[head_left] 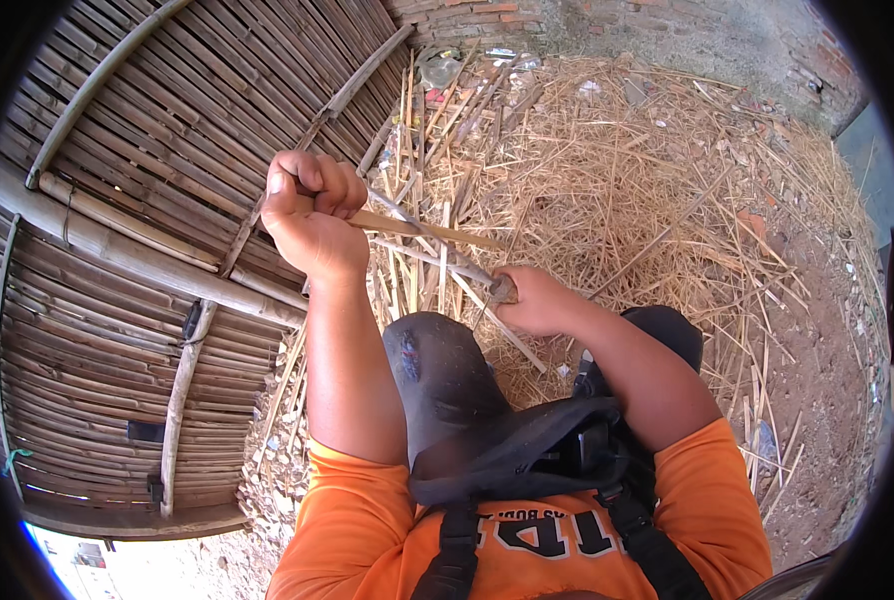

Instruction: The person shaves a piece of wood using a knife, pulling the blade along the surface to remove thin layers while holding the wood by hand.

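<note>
Raised at the left, my left hand (pixel 319 210) is closed in a fist round a flat bamboo strip (pixel 437 233). The strip slants out of the fist to the right, over the straw. Lower and nearer the middle, my right hand (pixel 539 300) is wrapped round the thick brown end of a long, narrow grey tool (pixel 467 268). It looks like a blade or a stick; I cannot tell which. This tool runs up and left from my hand and crosses the bamboo strip. Where they cross, I cannot tell whether they touch.
A slatted bamboo wall (pixel 147 120) with thick poles stands close on the left. Straw (pixel 607 180) and loose bamboo strips cover the ground ahead. A brick wall (pixel 657 35) closes off the far side. Bare earth (pixel 817 350) shows at the right. My bent knee (pixel 437 360) is below the hands.
</note>
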Available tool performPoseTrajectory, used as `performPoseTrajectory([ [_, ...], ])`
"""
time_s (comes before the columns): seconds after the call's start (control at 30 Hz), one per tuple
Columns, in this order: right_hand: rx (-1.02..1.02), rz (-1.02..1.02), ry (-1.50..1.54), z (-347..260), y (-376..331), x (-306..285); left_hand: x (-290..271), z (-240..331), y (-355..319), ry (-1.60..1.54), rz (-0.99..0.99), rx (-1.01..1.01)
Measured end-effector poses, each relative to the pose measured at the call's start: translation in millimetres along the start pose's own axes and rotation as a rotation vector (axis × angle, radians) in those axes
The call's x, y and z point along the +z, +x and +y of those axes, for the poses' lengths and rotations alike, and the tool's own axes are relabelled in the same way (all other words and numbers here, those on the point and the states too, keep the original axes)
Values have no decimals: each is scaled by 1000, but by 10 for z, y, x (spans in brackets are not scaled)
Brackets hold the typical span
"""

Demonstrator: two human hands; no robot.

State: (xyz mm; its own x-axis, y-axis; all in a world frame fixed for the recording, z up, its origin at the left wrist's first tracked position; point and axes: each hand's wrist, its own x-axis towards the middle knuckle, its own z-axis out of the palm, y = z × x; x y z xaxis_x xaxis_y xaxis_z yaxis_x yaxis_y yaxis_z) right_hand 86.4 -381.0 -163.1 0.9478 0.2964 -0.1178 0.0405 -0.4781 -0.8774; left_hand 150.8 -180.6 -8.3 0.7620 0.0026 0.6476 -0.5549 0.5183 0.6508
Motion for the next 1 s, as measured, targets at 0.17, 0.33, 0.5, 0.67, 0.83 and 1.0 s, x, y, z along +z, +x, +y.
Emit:
performPoseTrajectory([
  [0.17, 83, 23, -117, 265, 143, 26, -5, 14, 12, 4, 29, 12],
  [0.33, -166, 21, -33, 48, -34, 25, -23, 25, 1, -3, 40, 9],
  [0.5, -10, -49, -41, -8, -5, -85, 14, 27, -3, 8, 37, 9],
  [0.67, -48, 33, -159, 210, 51, -45, 22, 16, -3, -5, 39, 8],
  [0.83, -41, -22, -59, -30, -67, -115, 19, 27, -16, 13, 30, 8],
  [1.0, -37, -23, -44, 4, -39, -111, 68, 3, 2, 26, 2, 3],
])
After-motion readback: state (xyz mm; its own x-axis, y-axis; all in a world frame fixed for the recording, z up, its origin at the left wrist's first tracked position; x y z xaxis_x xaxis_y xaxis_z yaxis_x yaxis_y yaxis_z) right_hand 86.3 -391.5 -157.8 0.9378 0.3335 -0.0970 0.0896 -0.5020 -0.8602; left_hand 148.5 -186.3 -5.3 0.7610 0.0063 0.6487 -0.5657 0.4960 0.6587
